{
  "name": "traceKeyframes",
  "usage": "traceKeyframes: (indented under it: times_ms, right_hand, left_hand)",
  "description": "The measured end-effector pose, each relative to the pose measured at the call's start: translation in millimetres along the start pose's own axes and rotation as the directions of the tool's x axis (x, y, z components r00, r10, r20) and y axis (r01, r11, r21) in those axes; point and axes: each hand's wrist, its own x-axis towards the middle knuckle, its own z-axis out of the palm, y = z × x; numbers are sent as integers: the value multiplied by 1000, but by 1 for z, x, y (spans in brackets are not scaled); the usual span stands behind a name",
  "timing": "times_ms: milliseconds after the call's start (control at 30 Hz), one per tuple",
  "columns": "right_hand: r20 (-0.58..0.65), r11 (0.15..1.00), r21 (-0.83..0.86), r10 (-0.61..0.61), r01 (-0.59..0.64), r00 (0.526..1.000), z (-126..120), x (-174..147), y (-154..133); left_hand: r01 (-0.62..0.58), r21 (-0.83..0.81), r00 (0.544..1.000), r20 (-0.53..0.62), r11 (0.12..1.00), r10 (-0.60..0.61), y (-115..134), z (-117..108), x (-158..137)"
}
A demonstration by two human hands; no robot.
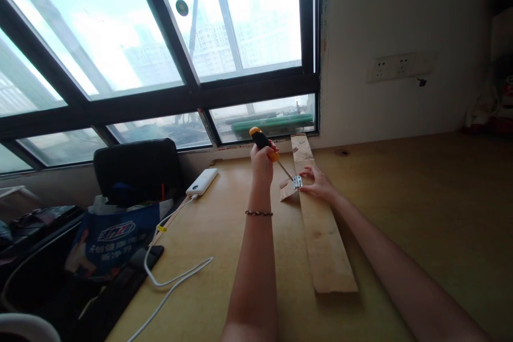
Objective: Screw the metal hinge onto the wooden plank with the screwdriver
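A long wooden board [326, 246] lies on a pale wooden desk [401, 224], its near end toward the viewer. Left of the board, a white cable [176, 278] runs to a white power bank [202, 183]. Toward the board's far end, a metal hinge [297, 181] sits at its left edge, beside a small wooden piece [287, 193]. The right hand [319, 184] touches board and hinge, thumb and forefinger apart; whether they pinch, I cannot tell. The left hand [262, 164] is wrapped around a yellow-and-black screwdriver [260, 138], its tip at the hinge. Beyond the board is a window [256, 26].
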Motion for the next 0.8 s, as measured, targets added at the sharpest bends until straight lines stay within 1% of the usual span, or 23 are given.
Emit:
traceKeyframes:
  times_ms: [133,267,533,800]
  right_hand:
    - [-47,1000,-30,-9,8,999,-2,-4,-5]
    - [-64,999,-44,-12,9,998,-4,-4,-10]
    - [-62,998,-62,-7,4,998,-5,-3,-13]
    - [-52,999,-49,-2,-1,999,-5,-4,-13]
  left_hand:
    - [8,3,1000,-13,1000,-8,-2,0,1]
    - [-8,-21,1000,-21,1000,7,-7,4,-1]
    - [-15,-65,1000,8,998,16,-16,16,-6]
    - [-17,-42,998,53,999,19,-22,17,-6]
